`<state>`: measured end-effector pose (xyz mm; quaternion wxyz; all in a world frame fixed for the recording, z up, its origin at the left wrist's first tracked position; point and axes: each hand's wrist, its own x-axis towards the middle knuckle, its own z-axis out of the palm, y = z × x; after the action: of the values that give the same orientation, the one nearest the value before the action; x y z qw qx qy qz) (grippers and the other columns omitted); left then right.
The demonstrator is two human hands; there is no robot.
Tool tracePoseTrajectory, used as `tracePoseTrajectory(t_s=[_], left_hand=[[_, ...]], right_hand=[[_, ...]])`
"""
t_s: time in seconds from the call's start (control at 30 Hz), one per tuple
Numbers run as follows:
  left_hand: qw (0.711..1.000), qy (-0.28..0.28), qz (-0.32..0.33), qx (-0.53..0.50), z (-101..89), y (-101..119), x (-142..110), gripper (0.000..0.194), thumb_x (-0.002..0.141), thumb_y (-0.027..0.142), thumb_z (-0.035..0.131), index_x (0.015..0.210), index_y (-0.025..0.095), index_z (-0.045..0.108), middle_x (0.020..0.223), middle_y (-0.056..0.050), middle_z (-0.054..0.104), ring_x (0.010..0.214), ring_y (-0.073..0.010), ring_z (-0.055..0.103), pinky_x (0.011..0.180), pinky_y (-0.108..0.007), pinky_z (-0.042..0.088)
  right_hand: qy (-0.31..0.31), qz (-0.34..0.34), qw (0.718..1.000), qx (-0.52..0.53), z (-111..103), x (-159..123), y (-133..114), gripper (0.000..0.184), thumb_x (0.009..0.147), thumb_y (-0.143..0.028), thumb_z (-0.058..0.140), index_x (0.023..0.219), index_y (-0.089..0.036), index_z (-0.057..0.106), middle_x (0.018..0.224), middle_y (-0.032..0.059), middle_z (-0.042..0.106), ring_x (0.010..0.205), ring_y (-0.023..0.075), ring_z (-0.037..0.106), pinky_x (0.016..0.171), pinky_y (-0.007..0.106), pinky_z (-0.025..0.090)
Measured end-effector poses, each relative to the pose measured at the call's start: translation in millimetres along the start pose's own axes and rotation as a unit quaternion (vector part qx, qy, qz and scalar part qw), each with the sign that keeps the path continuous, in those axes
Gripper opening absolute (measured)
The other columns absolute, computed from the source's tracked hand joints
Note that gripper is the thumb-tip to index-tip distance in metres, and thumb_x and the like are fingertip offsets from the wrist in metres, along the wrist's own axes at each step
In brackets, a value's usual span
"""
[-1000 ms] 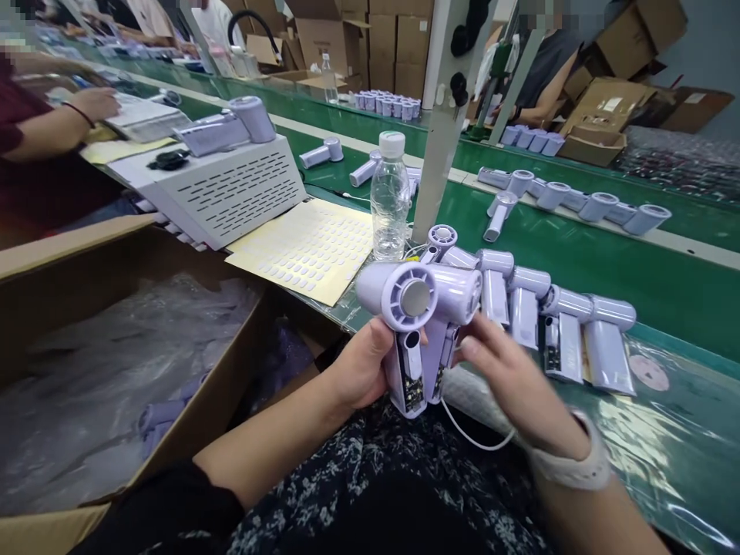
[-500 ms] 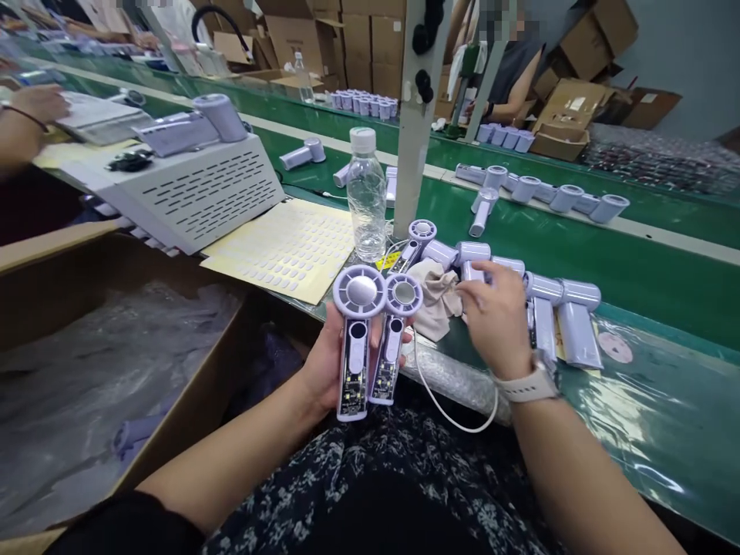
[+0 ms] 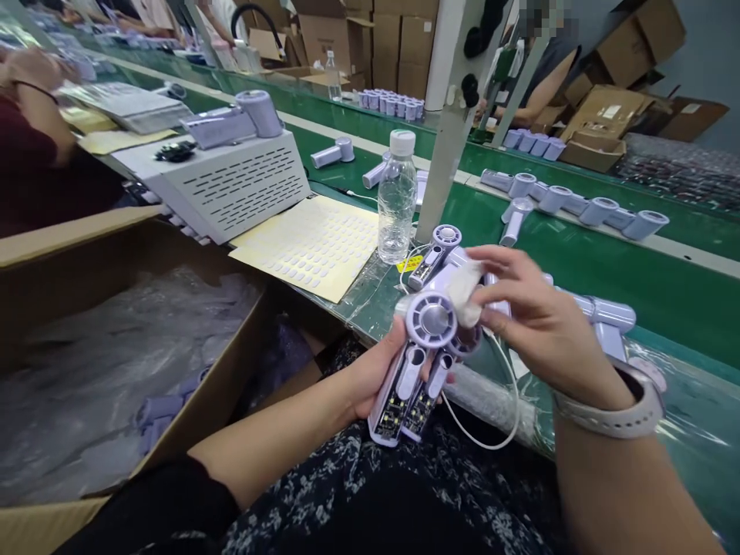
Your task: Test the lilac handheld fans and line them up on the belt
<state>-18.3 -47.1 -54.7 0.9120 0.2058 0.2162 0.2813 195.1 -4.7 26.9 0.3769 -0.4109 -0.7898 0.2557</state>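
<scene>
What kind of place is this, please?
Probably a factory assembly line: many matching purple fans sit along a long green bench, two more with bare circuit boards are in the left hand, and cardboard boxes are stacked behind.

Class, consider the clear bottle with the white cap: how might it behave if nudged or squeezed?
The bottle stands tall and narrow, so a push near its white cap would probably tip it. Its clear, thin-looking wall would likely give under a squeeze. Lying down, its rounded body might roll. Its weight is uncertain, as the contents are hard to make out.
</scene>
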Motion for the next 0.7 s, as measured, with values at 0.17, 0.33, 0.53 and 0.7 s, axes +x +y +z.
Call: tracePoseTrajectory(t_s=[0.17,0.33,0.53,0.7], left_hand=[[0.993,-0.066,-0.097,0.019,6.5,2,-1,0.080,0.059,0.091,0.068,0.066,0.011,0.067,0.083,-0.012,0.077,0.068,-0.0179,0.071,0.065,-0.026,0.059],[0.994,-0.047,-0.094,0.013,1.4,0,-1,0.079,0.071,0.089,0.062,0.072,0.010,0.069,0.080,-0.013,0.077,0.066,-0.0184,0.071,0.059,-0.025,0.058],[0.997,-0.049,-0.058,-0.012,-3.9,-1,0,0.076,0.074,0.088,0.059,0.071,0.012,0.068,0.092,-0.016,0.078,0.071,-0.0200,0.074,0.063,-0.027,0.062],[0.997,-0.075,-0.008,-0.013,0.6,7,0,0.078,0.070,0.090,0.061,0.061,0.012,0.065,0.105,-0.019,0.076,0.089,-0.0238,0.073,0.069,-0.029,0.064]], right_hand=[[-0.299,0.076,0.924,0.226,-8,23,-5,0.064,0.091,-0.036,0.077,0.148,-0.031,0.048,0.149,0.0094,0.057,0.131,0.0278,0.060,0.102,0.041,0.053],[-0.372,0.094,0.894,0.231,5,27,1,0.043,0.093,-0.041,0.074,0.129,-0.019,0.063,0.112,0.0060,0.072,0.100,0.0213,0.069,0.087,0.031,0.055],[-0.233,0.057,0.958,0.159,32,21,7,0.048,0.107,-0.057,0.040,0.106,-0.021,0.071,0.101,0.0056,0.074,0.091,0.0227,0.069,0.082,0.034,0.053],[-0.016,0.110,0.990,-0.088,24,27,28,0.053,0.104,-0.057,0.043,0.130,-0.016,0.064,0.115,0.0173,0.073,0.109,0.0364,0.066,0.096,0.055,0.051]])
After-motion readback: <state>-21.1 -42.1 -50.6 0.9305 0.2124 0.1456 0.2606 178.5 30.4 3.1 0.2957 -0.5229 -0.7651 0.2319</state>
